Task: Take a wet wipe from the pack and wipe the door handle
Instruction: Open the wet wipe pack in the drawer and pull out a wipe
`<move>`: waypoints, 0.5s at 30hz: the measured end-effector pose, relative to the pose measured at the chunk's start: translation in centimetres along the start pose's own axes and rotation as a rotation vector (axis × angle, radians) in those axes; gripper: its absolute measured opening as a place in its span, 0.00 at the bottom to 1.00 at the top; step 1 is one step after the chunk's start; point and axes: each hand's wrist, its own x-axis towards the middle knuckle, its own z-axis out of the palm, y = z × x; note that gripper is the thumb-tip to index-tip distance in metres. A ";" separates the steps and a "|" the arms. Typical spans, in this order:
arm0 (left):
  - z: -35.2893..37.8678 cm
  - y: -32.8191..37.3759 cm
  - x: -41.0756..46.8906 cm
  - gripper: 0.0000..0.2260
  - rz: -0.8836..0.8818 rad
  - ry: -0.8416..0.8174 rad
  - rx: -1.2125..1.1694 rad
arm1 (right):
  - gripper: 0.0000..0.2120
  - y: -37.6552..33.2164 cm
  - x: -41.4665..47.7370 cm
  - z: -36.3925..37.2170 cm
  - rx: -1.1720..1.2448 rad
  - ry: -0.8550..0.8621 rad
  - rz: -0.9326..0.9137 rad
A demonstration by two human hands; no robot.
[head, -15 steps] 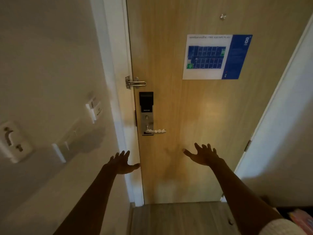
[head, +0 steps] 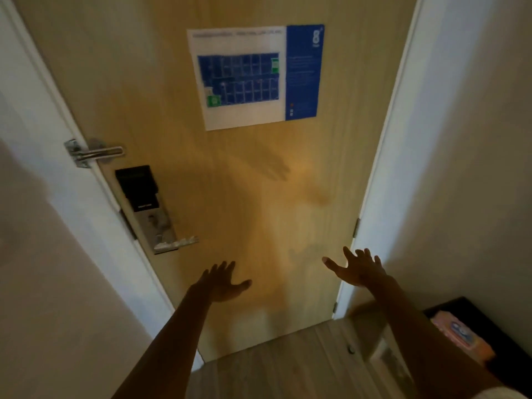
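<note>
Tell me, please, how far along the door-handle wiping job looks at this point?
Nothing looks done. Both the left hand and right hand are open and empty before the door. The wipe pack sits unopened-looking at lower right; taking a wipe and wiping the handle remain.

A large white numeral "8" is printed at the top of the blue right-hand panel of the white-and-blue floor-plan notice (head: 256,76) that is fixed to the light wooden door (head: 201,174). The heading line across the top of that notice and the small lines under the numeral are blurred and cannot be read. A small light marking on the black electronic lock panel (head: 137,187) is too blurred to be read.
</note>
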 end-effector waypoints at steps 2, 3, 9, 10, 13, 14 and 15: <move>-0.4 3.5 3.5 0.41 0.042 -0.028 0.031 | 0.49 4.0 1.5 -0.2 0.011 0.004 0.051; -0.4 5.5 5.2 0.41 0.060 -0.038 0.037 | 0.49 6.0 2.1 -0.3 0.026 0.006 0.073; 2.0 19.7 13.7 0.43 0.189 -0.124 0.056 | 0.48 17.9 5.5 0.5 0.084 0.005 0.220; 2.8 22.1 14.7 0.42 0.209 -0.128 0.069 | 0.46 19.8 5.7 0.7 0.099 0.008 0.253; 5.1 28.4 17.6 0.40 0.269 -0.170 0.105 | 0.42 25.2 6.0 1.4 0.126 0.014 0.335; 5.7 30.1 18.6 0.40 0.287 -0.187 0.126 | 0.43 26.9 6.1 1.7 0.116 0.012 0.354; 6.1 31.9 19.6 0.39 0.309 -0.198 0.148 | 0.45 28.6 6.4 2.1 0.109 0.007 0.374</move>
